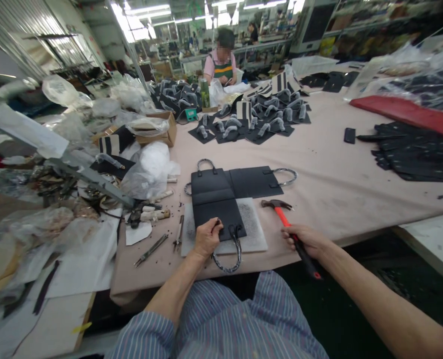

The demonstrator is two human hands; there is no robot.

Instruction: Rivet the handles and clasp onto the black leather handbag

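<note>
A flat black bag piece [221, 197] with looped handles lies spread on the table, its near panel resting on a white speckled pad [253, 229]. My left hand [206, 238] presses on the near left corner of that panel, fingers pinched around something small that I cannot make out. The near handle loop [232, 257] hangs over the table edge just right of it. My right hand [307, 240] grips the red-and-black handle of a hammer [287, 219], whose metal head rests on the table right of the pad.
Small hand tools [178, 233] and scraps lie left of the pad. Plastic bags and a cardboard box [161, 128] crowd the left side. Many black pieces with handles [259, 119] cover the far table, where another person [221, 62] works. Black flat pieces [416, 152] lie at right.
</note>
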